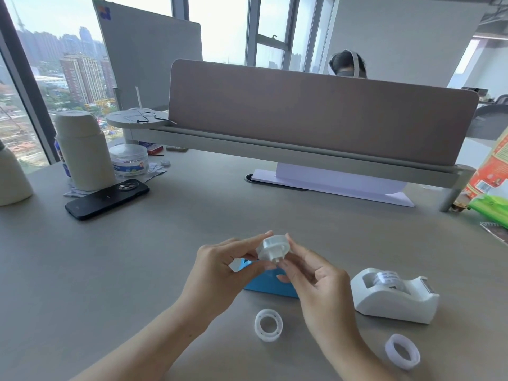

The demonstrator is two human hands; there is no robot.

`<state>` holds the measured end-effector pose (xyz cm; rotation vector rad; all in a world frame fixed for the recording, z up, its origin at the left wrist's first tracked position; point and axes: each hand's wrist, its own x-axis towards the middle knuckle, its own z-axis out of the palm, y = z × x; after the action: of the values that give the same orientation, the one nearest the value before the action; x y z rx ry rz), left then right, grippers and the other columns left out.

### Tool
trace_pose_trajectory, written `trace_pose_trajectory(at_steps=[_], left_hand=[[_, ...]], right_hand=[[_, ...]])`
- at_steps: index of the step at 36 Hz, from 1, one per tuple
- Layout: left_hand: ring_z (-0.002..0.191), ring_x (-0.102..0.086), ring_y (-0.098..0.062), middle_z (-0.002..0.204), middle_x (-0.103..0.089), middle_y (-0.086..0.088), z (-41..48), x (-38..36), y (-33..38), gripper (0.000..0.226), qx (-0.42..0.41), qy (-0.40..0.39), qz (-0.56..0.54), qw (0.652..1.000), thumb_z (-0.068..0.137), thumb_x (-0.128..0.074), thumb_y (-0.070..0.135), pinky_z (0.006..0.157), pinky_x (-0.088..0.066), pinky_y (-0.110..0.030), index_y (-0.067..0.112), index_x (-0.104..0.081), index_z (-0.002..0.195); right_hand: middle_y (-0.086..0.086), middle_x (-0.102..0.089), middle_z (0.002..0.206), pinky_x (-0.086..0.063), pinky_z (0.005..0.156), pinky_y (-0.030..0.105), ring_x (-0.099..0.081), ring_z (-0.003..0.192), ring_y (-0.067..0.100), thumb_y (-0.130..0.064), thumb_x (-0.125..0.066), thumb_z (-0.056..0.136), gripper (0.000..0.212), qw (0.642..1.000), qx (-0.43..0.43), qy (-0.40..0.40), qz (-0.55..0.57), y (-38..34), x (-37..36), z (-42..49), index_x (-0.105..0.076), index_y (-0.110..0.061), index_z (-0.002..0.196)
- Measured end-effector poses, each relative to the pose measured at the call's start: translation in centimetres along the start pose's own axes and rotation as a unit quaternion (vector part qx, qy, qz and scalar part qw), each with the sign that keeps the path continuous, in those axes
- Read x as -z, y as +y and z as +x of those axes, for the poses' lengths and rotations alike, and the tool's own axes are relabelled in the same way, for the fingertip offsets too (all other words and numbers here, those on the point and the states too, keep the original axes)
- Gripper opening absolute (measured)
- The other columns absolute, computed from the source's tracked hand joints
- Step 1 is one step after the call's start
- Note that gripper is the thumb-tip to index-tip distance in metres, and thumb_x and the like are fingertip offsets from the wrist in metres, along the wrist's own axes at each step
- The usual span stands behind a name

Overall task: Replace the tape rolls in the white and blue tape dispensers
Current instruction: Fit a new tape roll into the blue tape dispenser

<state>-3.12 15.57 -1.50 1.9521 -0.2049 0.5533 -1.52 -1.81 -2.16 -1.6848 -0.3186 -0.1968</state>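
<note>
While both hands hold it above the blue dispenser [264, 283], the roll [272, 247] on its white core shows its pin side to the person, prob. to check the fit. Left hand [220, 268] and right hand [316, 276] clamp fingertips on its opposite sides. White dispenser [395, 298], already loaded, stands toward the right edge of the table [137, 257]; two loose rolls [268, 325] [402, 351] wait by the front edge.

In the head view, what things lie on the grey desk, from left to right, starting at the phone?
Black smartphone → translucent white tape ring lying flat → white plastic tape dispenser → green plastic packet. Left out as overlapping: blue plastic tape dispenser, second tape ring, white spool held up.
</note>
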Motion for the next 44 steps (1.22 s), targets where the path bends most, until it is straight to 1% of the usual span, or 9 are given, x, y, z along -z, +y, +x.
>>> trace_pose_trajectory(at_steps=[2, 4, 14, 20, 25, 30, 35, 39, 44], left_hand=[[0.083, -0.072, -0.01, 0.09, -0.078, 0.01, 0.0, 0.0, 0.0, 0.045, 0.001, 0.004, 0.008, 1.0, 0.075, -0.084, 0.015, 0.081, -0.057, -0.028, 0.037, -0.074, 0.113], [0.083, -0.072, -0.01, 0.09, -0.078, 0.009, -0.1, 0.0, 0.0, 0.045, -0.002, 0.006, 0.016, 1.0, 0.077, -0.083, 0.012, 0.079, -0.057, -0.028, 0.036, -0.074, 0.113], [0.086, -0.074, -0.013, 0.091, -0.079, 0.011, -0.1, -0.1, 0.5, 0.029, 0.003, -0.008, -0.015, 1.0, 0.077, -0.073, 0.04, 0.082, -0.058, -0.034, 0.041, -0.075, 0.106], [0.087, -0.074, -0.017, 0.093, -0.079, 0.006, -0.1, -0.1, 0.5, 0.029, 0.002, -0.006, -0.018, 1.0, 0.076, -0.072, 0.041, 0.081, -0.058, -0.041, 0.043, -0.075, 0.105], [0.093, -0.075, -0.013, 0.099, -0.079, 0.013, -0.2, -0.1, 0.4, 0.03, 0.014, -0.013, -0.009, 1.0, 0.081, -0.075, 0.032, 0.084, -0.059, -0.044, 0.041, -0.074, 0.11], [0.094, -0.075, -0.008, 0.1, -0.079, 0.018, -0.2, 0.0, 0.4, 0.031, 0.018, -0.02, -0.004, 1.0, 0.08, -0.071, 0.036, 0.088, -0.059, -0.037, 0.04, -0.074, 0.111], [0.098, -0.073, -0.001, 0.101, -0.079, 0.017, -0.1, 0.0, 0.2, 0.03, 0.017, -0.024, 0.009, 1.0, 0.083, -0.072, 0.029, 0.091, -0.058, -0.032, 0.043, -0.073, 0.11], [0.098, -0.073, 0.001, 0.1, -0.079, 0.016, -0.1, 0.0, 0.3, 0.031, 0.012, -0.023, 0.01, 1.0, 0.081, -0.067, 0.037, 0.089, -0.058, -0.031, 0.044, -0.073, 0.11], [0.099, -0.073, 0.0, 0.1, -0.079, 0.014, -0.1, 0.0, 0.1, 0.03, 0.015, -0.026, 0.009, 1.0, 0.085, -0.071, 0.028, 0.091, -0.058, -0.034, 0.044, -0.073, 0.109]], right_hand=[[-0.024, -0.077, 0.096, -0.057, 0.075, 0.015, -0.077, 0.079, 0.007, -0.012, -0.067, 0.09, 0.038, 1.0, -0.004, 0.007, 0.007, -0.1, -0.3, -0.1, -0.067, -0.028, 0.124], [-0.022, -0.078, 0.097, -0.059, 0.081, 0.022, -0.077, 0.083, 0.007, -0.015, -0.067, 0.089, 0.038, 1.0, -0.003, 0.013, 0.011, -0.2, -0.5, -0.2, -0.067, -0.025, 0.126], [-0.01, -0.081, 0.089, -0.059, 0.087, 0.035, -0.076, 0.083, 0.012, -0.024, -0.071, 0.083, 0.032, 1.0, 0.005, 0.023, 0.012, -0.4, -0.3, -0.3, -0.073, -0.029, 0.115], [-0.008, -0.081, 0.089, -0.06, 0.088, 0.036, -0.077, 0.085, 0.011, -0.014, -0.073, 0.085, 0.028, 1.0, 0.012, 0.019, 0.015, -0.8, -0.1, -0.3, -0.075, -0.025, 0.111], [-0.012, -0.081, 0.086, -0.059, 0.087, 0.038, -0.076, 0.085, 0.008, -0.023, -0.074, 0.082, 0.023, 0.999, 0.035, 0.009, -0.01, -1.2, 0.1, -0.2, -0.079, -0.038, 0.098], [-0.016, -0.079, 0.081, -0.059, 0.083, 0.032, -0.075, 0.081, 0.006, -0.041, -0.072, 0.073, 0.02, 0.999, 0.047, 0.006, -0.017, -1.3, 0.2, -0.1, -0.075, -0.051, 0.091], [-0.012, -0.08, 0.085, -0.059, 0.087, 0.041, -0.075, 0.084, 0.007, -0.044, -0.073, 0.073, 0.032, 0.999, 0.035, 0.014, -0.024, -1.0, 0.4, -0.2, -0.08, -0.03, 0.1], [-0.014, -0.08, 0.085, -0.059, 0.087, 0.038, -0.075, 0.084, 0.007, -0.044, -0.074, 0.07, 0.033, 0.999, 0.029, 0.024, -0.026, -1.0, 0.3, -0.2, -0.08, -0.03, 0.099], [-0.015, -0.08, 0.085, -0.059, 0.086, 0.035, -0.075, 0.083, 0.007, -0.043, -0.074, 0.071, 0.034, 0.999, 0.031, 0.024, -0.034, -1.0, 0.4, -0.1, -0.08, -0.027, 0.1]])
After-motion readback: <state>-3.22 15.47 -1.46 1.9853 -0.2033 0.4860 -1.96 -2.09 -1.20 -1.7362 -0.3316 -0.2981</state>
